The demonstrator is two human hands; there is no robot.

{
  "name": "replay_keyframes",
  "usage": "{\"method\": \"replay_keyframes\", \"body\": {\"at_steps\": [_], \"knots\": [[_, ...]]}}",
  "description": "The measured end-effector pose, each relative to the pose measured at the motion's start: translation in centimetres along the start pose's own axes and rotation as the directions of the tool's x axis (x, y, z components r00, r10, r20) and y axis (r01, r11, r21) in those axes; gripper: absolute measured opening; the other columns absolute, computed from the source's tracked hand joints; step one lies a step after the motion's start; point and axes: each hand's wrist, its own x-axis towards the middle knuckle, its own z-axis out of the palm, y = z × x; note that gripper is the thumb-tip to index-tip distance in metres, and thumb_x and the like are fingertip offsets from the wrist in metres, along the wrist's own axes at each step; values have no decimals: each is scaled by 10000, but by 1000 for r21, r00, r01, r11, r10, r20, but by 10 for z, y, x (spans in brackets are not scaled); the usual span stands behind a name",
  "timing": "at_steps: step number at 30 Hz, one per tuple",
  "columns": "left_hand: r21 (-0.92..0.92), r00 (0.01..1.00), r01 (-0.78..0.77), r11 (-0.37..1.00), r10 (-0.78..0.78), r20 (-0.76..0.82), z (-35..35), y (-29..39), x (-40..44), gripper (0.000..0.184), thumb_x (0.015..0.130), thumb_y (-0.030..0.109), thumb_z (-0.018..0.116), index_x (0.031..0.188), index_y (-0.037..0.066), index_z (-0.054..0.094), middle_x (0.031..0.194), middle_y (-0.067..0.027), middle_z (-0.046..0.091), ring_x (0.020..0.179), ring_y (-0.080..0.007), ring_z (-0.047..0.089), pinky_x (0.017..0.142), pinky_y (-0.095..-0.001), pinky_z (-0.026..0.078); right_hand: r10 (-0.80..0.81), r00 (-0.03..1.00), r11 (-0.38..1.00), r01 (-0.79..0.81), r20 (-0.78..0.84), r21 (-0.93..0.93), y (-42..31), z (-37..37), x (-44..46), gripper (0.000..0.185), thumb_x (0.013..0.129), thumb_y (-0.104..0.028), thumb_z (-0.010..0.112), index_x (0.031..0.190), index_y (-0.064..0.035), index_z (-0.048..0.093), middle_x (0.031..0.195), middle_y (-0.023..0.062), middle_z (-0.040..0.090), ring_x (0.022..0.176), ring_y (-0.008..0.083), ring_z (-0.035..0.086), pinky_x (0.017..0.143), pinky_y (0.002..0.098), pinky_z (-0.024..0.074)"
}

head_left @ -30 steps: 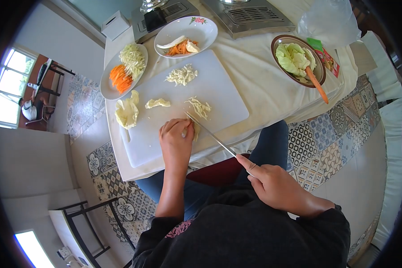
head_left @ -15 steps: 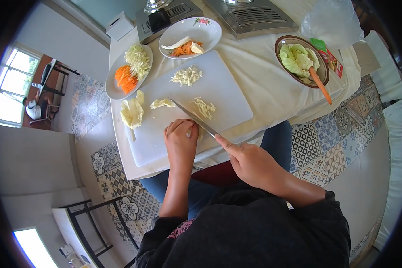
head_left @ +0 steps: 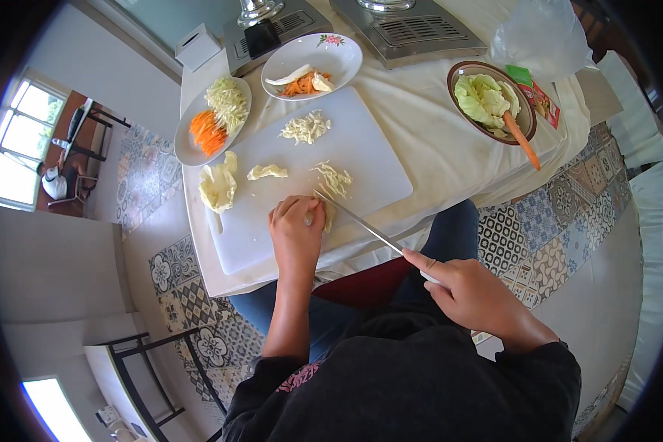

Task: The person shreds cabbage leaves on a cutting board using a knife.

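Across the cream-clothed counter (head_left: 427, 103), I remotely judge pale shreds (head_left: 306, 127) cut and a crinkled yellowish leaf (head_left: 218, 184) left-centre uncut, left hand (head_left: 296, 221) bunching its fingers on a pale piece (head_left: 328, 219) mid-frame, right hand (head_left: 468, 291) clasping a steel knife (head_left: 365, 223).

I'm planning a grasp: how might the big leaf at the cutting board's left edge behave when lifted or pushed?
The leaf looks thin, so probably light. Its wavy rim may flop or tear; its cupped shape might rock if pushed.

Shirt (head_left: 401, 376): black, loose
Sleeves (head_left: 546, 367): black, elbow-length
Print (head_left: 298, 378): pink, curling, at shirt's nine o'clock
Trousers (head_left: 454, 228): blue, showing toward one o'clock
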Motion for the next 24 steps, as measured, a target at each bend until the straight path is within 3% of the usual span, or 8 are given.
{"method": "replay_keyframes", "body": {"at_steps": [13, 19, 22, 24], "knots": [[-1, 1000, -10, 1000, 10, -4, 2, -1, 1, 47, 794, 51, 734, 830, 28, 714, 902, -85, 736, 861, -274, 682, 848, -398, 478, -72, 995, 992, 79, -73, 97, -1, 6, 9, 599, 920, -84, 574, 1502, -124, 436, 804, 218, 663, 722, 413, 639, 687, 485, 494], [49, 998, -32, 998, 29, 49, -3, 5, 6, 73, 791, 35, 713, 851, -6, 702, 867, -128, 715, 794, -290, 685, 768, -380, 521, -86, 995, 993, 90, -55, 73, -1, 12, 16, 600, 924, -94, 574, 1505, -161, 441, 796, 220, 659, 718, 411, 641, 679, 487, 502], [15, 999, 2, 1000, -3, 47, 2, 1, 4, 78, 802, 35, 714, 863, 37, 664, 878, -80, 701, 835, -290, 660, 804, -427, 464, -67, 997, 996, 70, -46, 54, 2, 16, 19, 603, 923, -99, 576, 1506, -176, 442, 788, 224, 655, 714, 413, 641, 673, 491, 505], [39, 999, -44, 998, 43, 30, 1, 2, 5, 101, 785, 9, 708, 878, 4, 670, 861, -117, 698, 799, -287, 673, 758, -392, 504, -52, 998, 997, 54, -34, 62, 1, 16, 20, 602, 924, -101, 574, 1506, -174, 440, 788, 224, 654, 714, 414, 642, 673, 492, 508]]}}
